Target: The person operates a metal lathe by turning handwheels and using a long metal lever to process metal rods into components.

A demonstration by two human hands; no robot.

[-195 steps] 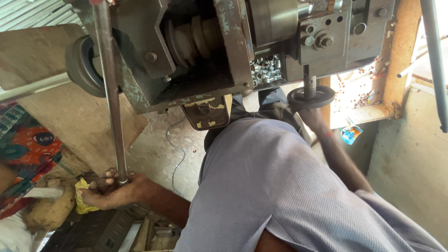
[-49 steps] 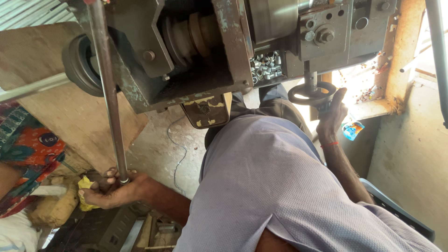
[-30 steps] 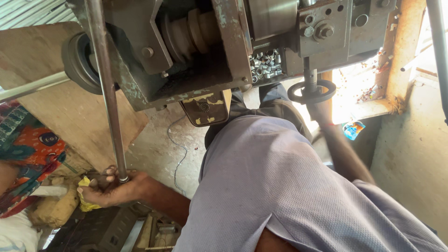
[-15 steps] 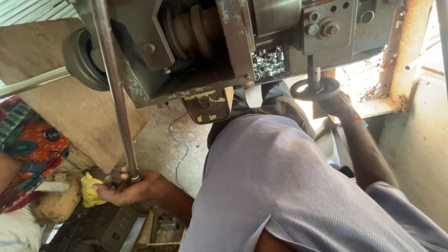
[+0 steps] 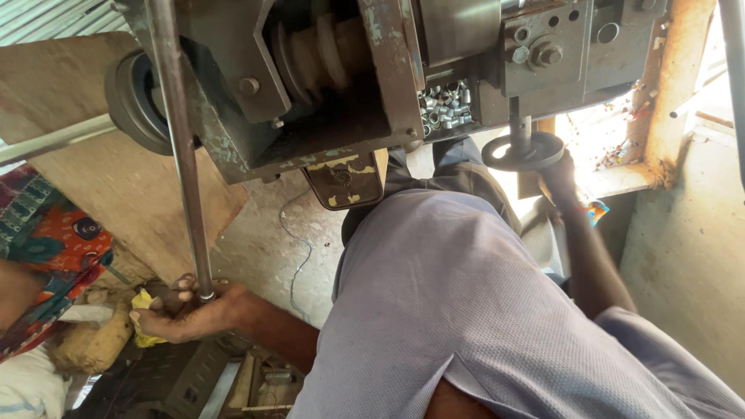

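My left hand is low at the left, closed around the bottom end of a long grey metal rod that runs up past the machine. My right hand reaches forward and grips the rim of a small dark handwheel from its right underside. The wheel hangs on a short shaft beneath a big worn metal machine with a stepped pulley. My grey shirt fills the lower middle and hides my legs.
A recess holds several small metal sleeves. A yellow rag lies by my left hand. A wooden board leans at the left, beside a person in patterned red cloth. Concrete floor below, plastered wall at the right.
My right hand has shifted around the handwheel's rim, from its right side to under it. The left hand stays on the rod's end, and the view has drifted slightly.
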